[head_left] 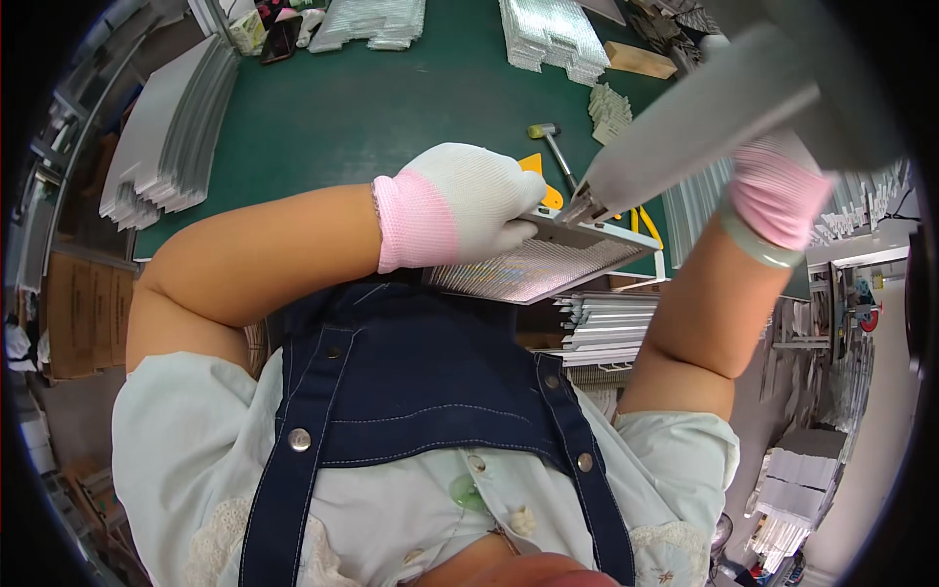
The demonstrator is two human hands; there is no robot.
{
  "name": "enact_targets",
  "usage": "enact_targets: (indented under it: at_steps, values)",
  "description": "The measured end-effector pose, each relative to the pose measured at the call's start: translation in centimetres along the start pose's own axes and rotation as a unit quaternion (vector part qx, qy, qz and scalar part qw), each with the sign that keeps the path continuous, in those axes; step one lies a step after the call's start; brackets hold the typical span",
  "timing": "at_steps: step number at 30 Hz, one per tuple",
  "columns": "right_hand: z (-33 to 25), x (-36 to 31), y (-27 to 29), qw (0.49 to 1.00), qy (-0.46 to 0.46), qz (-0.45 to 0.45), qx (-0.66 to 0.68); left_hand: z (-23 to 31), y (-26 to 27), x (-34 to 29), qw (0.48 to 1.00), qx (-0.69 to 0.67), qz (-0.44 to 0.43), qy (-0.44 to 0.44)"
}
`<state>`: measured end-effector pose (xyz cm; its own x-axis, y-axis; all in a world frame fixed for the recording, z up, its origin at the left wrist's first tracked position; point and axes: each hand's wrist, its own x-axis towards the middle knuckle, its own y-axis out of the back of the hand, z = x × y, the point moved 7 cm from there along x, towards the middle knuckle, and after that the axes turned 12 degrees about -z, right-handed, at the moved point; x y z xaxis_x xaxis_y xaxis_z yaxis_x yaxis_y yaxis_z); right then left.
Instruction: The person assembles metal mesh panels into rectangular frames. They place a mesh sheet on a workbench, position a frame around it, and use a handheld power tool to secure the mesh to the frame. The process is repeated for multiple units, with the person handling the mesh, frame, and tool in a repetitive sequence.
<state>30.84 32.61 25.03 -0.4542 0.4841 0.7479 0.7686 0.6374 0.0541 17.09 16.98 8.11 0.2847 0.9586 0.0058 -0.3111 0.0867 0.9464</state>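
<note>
My left hand, in a white knit glove with a pink cuff, grips the edge of a thin framed mesh panel. The panel is tilted at the near edge of the green table, close to my apron. My right hand, gloved the same way, holds a large grey hand tool with a narrow metal nose. That nose meets the panel's frame near its far edge, just right of my left fingers. The tool hides most of my right fingers. Its exact kind I cannot make out.
On the green table lie a hammer, an orange-yellow flat piece and a yellow-handled tool. Stacked grey panels stand at left; silvery stacks and a wooden block sit at the back. Metal strips lie below the panel.
</note>
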Motion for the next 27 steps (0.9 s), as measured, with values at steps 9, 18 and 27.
enact_targets:
  at_steps: [9,18,27]
  values:
    - [3.7,0.0,-5.0,0.981,-0.071,-0.031,0.176,-1.7,-2.2,1.5,1.000,0.002,0.001,-0.017]
    - [3.9,-1.8,-6.9,0.966,-0.094,-0.036,0.237,-3.5,-3.4,3.2,0.996,0.041,0.023,-0.081]
    - [3.4,-1.9,-6.2,0.974,-0.137,-0.056,0.173,-2.6,-1.2,2.5,0.997,0.029,0.042,-0.054]
